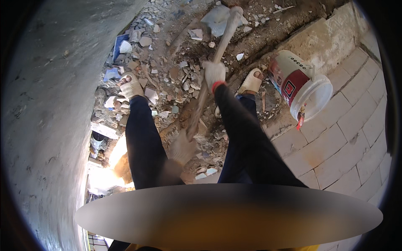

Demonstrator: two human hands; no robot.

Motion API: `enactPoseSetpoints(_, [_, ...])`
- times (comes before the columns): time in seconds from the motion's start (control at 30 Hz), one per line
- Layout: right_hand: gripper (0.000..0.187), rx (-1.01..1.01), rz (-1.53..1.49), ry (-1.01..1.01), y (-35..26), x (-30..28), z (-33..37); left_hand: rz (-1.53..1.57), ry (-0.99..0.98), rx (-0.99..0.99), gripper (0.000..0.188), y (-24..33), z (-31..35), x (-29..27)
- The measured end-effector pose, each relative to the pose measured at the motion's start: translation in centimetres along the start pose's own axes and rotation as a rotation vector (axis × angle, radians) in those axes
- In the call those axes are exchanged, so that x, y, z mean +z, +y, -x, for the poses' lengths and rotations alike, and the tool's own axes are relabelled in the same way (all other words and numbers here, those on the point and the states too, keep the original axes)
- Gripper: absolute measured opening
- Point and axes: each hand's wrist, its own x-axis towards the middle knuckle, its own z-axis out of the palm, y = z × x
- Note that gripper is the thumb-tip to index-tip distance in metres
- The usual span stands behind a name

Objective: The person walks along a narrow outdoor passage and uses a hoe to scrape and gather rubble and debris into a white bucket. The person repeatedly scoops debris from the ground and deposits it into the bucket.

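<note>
A hoe with a long wooden handle [198,109] slants across the middle, its broad grey metal blade [218,21] at the far end over the rubble. My right hand [215,72], in a pale glove with a red cuff, is wrapped round the upper handle. Closer to my body, my left hand [183,148], also gloved, grips the handle's lower end and is blurred by motion. Broken tile, stones and loose soil [184,79] lie beneath the handle and between my feet.
A white and red bucket [289,75] lies tipped at the right, with a red scrap at its mouth. Beyond it runs a low concrete edge [318,35] beside brick paving [335,146]. A grey wall [54,104] rises on the left. My sandalled feet [132,86] stand in the rubble.
</note>
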Motion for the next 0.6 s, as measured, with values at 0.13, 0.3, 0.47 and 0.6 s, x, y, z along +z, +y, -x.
enactPoseSetpoints(0.13, [0.017, 0.312, -0.882, 0.008, 1.4, 1.0, 5.7, -0.061, -0.001, -0.036, 0.035, -2.6, 5.8, 0.4])
enactPoseSetpoints(0.3, [0.018, 0.525, -0.894, 0.051, -0.6, -4.2, 12.3, -0.066, -0.122, -0.044, 0.032, -2.4, 9.8, 1.9])
enactPoseSetpoints(0.47, [0.027, 0.247, -0.776, 0.244, -3.0, -5.2, 2.8, 0.016, 0.012, 0.104, 0.031, -0.3, -0.2, 0.5])
enactPoseSetpoints(0.6, [0.026, 0.29, -0.58, 0.279, -3.4, -1.8, -2.9, 0.116, -0.174, 0.024, 0.039, 0.4, -3.2, -1.4])
